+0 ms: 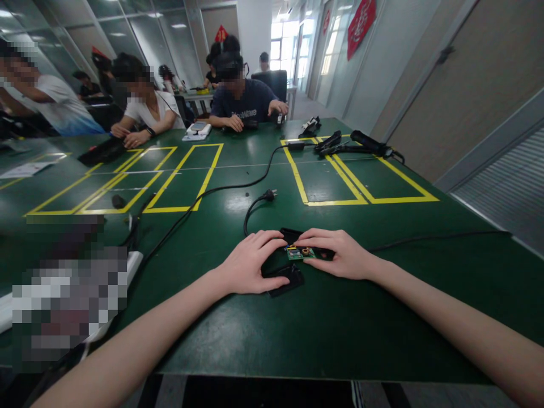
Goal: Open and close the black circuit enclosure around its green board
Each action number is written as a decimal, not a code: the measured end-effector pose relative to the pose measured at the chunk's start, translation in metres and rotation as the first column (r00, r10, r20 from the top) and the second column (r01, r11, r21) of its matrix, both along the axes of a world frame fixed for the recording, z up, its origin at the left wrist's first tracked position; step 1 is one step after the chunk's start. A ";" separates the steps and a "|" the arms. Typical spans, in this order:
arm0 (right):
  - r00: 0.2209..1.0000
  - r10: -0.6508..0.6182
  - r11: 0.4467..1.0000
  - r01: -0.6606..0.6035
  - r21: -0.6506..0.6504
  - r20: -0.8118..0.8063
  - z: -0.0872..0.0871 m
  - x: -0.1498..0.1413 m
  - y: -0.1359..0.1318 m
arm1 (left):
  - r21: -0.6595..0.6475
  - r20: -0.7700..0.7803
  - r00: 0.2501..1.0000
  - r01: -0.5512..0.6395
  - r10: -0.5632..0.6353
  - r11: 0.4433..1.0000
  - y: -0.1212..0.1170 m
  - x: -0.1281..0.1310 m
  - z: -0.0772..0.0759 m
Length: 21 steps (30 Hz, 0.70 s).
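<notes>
Green board [302, 254] between left hand [250, 262] and right hand [346, 254], over a green table [331, 328]. Right hand at 3 o'clock from it: thumb and forefinger pinching the board's end. Left hand at 9 o'clock: fingers in a wide C, thumb lying on a black shell [298, 275] at 6 o'clock; index tip by the wires [291, 247], contact unclear at this scale. Second shell [289, 233] at 12 o'clock, partly hidden. Plug [269, 195] at 11 o'clock, apart from both hands.

Beyond the green table [331, 328] we see a dark chair [278, 85], grey floor [308, 103] and bright window [277, 54]; past its left side, glass partitions [142, 37]; along its right, a pale wall [395, 51].
</notes>
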State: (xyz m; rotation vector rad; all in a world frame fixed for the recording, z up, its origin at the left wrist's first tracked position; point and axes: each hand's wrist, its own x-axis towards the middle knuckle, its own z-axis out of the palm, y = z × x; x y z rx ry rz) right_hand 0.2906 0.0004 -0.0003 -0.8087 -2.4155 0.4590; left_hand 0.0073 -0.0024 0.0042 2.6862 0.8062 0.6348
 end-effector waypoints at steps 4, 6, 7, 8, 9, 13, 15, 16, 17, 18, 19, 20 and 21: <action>0.998 0.045 0.998 -0.043 0.035 -0.044 0.000 -0.002 0.000 | -0.022 -0.016 1.000 0.005 -0.005 1.000 0.000 0.000 0.001; 0.997 0.064 0.997 -0.062 0.037 -0.054 0.000 -0.003 0.000 | -0.022 -0.029 1.000 -0.011 0.010 1.000 0.001 0.001 0.001; 0.996 0.070 0.997 -0.068 0.035 -0.052 0.000 -0.004 0.000 | -0.019 -0.038 0.999 -0.021 0.020 1.000 0.001 0.001 0.001; 0.996 0.075 0.997 -0.074 0.031 -0.044 0.000 -0.004 0.001 | -0.014 -0.046 0.998 -0.031 0.030 0.999 0.001 0.002 0.001; 0.996 0.080 0.997 -0.079 0.026 -0.032 -0.001 -0.005 0.001 | -0.009 -0.052 0.998 -0.042 0.041 0.999 0.001 0.003 0.001; 0.996 0.078 0.996 -0.080 0.034 0.040 -0.003 -0.006 0.005 | 0.024 -0.058 0.995 -0.080 0.082 0.996 0.002 0.004 0.001; 0.996 0.068 0.997 -0.071 0.040 0.062 -0.003 -0.006 0.005 | 0.042 -0.053 0.995 -0.088 0.090 0.995 0.002 0.004 0.000; 0.996 0.064 0.997 -0.066 0.035 0.063 -0.003 -0.007 0.004 | 0.050 -0.049 0.995 -0.087 0.089 0.995 0.003 0.004 -0.001; 0.997 0.059 0.998 -0.061 0.027 0.057 -0.002 -0.007 0.003 | 0.055 -0.045 0.995 -0.083 0.085 0.995 0.003 0.003 -0.002; 0.997 0.054 0.998 -0.055 0.015 0.048 -0.002 -0.008 0.001 | 0.057 -0.041 0.996 -0.077 0.080 0.995 0.004 0.003 -0.003; 0.998 0.048 0.999 -0.048 0.001 0.038 -0.001 -0.008 0.000 | 0.058 -0.036 0.996 -0.074 0.077 0.996 0.004 0.002 -0.004; 0.999 0.040 0.999 -0.039 -0.013 0.030 0.000 -0.009 -0.002 | 0.062 -0.030 0.997 -0.074 0.076 0.995 0.004 0.002 -0.005; 0.999 0.028 0.999 -0.027 -0.026 0.026 0.000 -0.011 -0.004 | 0.068 -0.025 0.997 -0.072 0.074 0.995 0.005 0.001 -0.006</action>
